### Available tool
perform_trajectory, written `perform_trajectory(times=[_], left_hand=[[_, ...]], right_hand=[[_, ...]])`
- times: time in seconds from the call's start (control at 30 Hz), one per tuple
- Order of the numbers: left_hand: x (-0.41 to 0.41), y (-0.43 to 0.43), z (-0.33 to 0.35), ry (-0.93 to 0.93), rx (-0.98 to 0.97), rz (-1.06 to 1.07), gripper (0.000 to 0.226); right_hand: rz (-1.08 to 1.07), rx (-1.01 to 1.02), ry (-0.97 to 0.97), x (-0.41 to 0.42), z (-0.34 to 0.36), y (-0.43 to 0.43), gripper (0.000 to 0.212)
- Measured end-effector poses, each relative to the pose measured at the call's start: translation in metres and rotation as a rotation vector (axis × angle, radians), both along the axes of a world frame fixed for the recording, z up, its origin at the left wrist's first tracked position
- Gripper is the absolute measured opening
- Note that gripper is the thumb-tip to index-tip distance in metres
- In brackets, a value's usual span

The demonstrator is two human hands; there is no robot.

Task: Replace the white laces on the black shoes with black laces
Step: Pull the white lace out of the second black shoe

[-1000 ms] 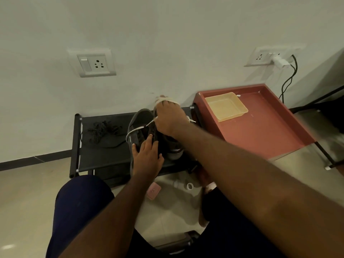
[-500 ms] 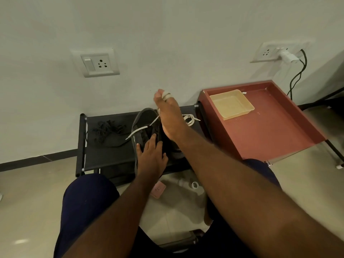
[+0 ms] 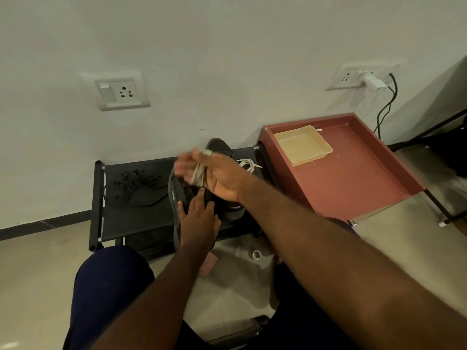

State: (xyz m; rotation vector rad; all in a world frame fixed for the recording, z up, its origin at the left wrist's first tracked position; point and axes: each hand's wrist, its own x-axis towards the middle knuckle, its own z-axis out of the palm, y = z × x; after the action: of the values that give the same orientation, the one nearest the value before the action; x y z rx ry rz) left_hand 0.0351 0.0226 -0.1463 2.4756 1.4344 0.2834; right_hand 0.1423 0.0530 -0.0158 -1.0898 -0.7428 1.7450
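Head view, taken over the seated person's dark-trousered knees. Landmark: the low black fabric-topped metal-framed rack (image 3: 141, 218) against the wall. Nearest on the rack, the left hand (image 3: 199, 221) lies flat and open, fingers spread, pressing down the near black low-cut shoe (image 3: 178, 198). Just above that shoe, the right hand (image 3: 217, 176), blurred, is loosely closed around a bundle of white flat lace (image 3: 199, 171); whether one end remains threaded cannot be told. A second black shoe (image 3: 219, 147) stands behind it on the rack, with another white lace (image 3: 249, 164) lying loose beside it. The tangled black replacement laces (image 3: 134, 184) rest on the rack's left part, untouched. Step in hand, as judged: removal of the white lace. The next move calls for discarding it, then reaching left for a black lace.
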Motion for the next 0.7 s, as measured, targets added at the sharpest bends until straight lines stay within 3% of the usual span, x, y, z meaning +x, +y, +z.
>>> perform_trajectory(times=[0.03,0.07,0.1,0.17,0.2,0.23,0.27,0.57,0.7], left_hand=[[-0.001,0.0,0.0,0.024,-0.006,-0.001,0.033],[-0.002,0.001,0.0,0.038,-0.011,-0.001,0.033],[-0.003,0.003,0.001,0.043,-0.013,0.001,0.034],[-0.003,0.005,0.004,0.038,-0.016,0.014,0.034],[-0.003,0.006,0.005,0.021,-0.025,0.029,0.033],[-0.002,0.007,0.006,-0.004,-0.032,0.049,0.032],[-0.001,0.008,0.007,-0.035,-0.033,0.072,0.031],[0.013,0.038,0.02,-0.179,-0.014,0.287,0.04],[0.016,0.052,0.027,-0.137,-0.011,0.287,0.043]], right_hand=[[-0.192,0.078,-0.044,-0.008,-0.001,0.008,0.029],[-0.296,0.143,-0.263,-0.013,-0.003,0.017,0.038],[-0.308,0.203,-0.62,-0.013,-0.004,0.027,0.046],[-0.009,0.373,-1.463,-0.001,-0.006,0.039,0.045],[0.189,0.393,-1.764,0.007,-0.003,0.04,0.036],[0.318,0.345,-1.931,0.016,-0.001,0.039,0.028],[0.348,0.281,-1.967,0.022,0.0,0.038,0.024],[-0.196,-0.091,-0.994,0.034,-0.026,-0.009,0.031],[-0.292,-0.141,-0.721,0.033,-0.035,-0.017,0.029]])
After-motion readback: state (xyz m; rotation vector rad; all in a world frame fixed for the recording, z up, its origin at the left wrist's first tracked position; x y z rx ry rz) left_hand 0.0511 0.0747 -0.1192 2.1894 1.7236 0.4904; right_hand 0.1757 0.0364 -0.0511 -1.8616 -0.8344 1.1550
